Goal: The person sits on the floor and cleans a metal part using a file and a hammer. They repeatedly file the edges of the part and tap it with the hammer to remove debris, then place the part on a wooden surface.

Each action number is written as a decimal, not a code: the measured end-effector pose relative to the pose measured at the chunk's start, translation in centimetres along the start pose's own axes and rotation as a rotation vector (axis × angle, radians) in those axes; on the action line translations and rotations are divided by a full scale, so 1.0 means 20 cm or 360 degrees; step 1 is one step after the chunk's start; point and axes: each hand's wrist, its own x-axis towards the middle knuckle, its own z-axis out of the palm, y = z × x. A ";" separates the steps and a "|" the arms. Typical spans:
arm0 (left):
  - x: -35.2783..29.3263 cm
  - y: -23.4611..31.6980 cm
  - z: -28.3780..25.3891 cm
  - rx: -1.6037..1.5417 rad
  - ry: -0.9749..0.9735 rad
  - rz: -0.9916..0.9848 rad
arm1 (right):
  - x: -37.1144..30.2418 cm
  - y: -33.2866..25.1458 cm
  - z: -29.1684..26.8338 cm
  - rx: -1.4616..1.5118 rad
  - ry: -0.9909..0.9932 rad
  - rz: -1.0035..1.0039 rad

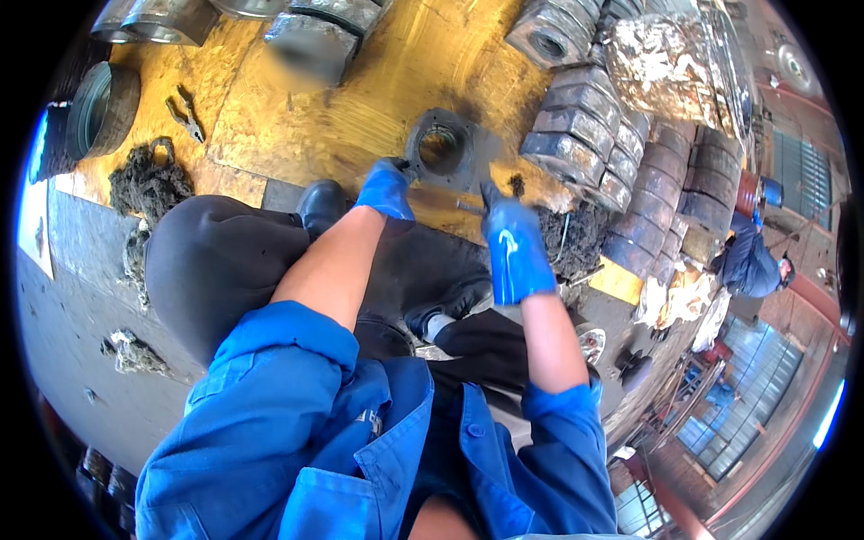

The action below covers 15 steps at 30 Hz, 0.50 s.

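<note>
A grey metal block (474,155) with a large round hole lies on the yellow-brown work surface in front of me. My left hand (387,191), in a blue glove, is closed at the block's near left corner, its dark fingertips against the edge. In its blue glove, my right hand (515,241) is closed around a short grey metal rod (470,208), close to the block's near right corner. The rod's other end is hidden in the glove. Blur softens the block's right side.
Stacked metal blocks (571,130) stand at the right, beside dark fibre waste (580,238). Pliers (186,115) lie at the left near a steel ring (106,108) and a dark fibre tangle (148,180). Another person (754,256) is at far right. My boot (321,207) touches the sheet's edge.
</note>
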 end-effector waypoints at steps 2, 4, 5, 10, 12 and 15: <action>-0.03 0.04 0.02 0.0036 -0.0071 -0.0066 | 0.03 0.04 -0.05 -0.0060 0.0046 0.0009; -0.02 0.03 0.00 0.0183 -0.0009 -0.0107 | 0.01 0.04 -0.08 -0.0155 -0.0050 -0.0055; -0.02 0.03 -0.01 0.0198 0.0018 -0.0109 | -0.01 0.03 -0.09 -0.0206 -0.0099 -0.0089; -0.04 0.03 0.01 0.0190 0.0087 -0.0041 | -0.07 0.15 0.05 -0.0387 0.0014 -0.0252; -0.05 0.07 0.00 0.0194 -0.0005 -0.0087 | -0.01 0.18 -0.01 -0.0397 0.0035 -0.0250; -0.06 0.08 0.01 0.0260 -0.0040 -0.0109 | 0.03 0.33 0.01 -0.0123 0.0004 -0.0249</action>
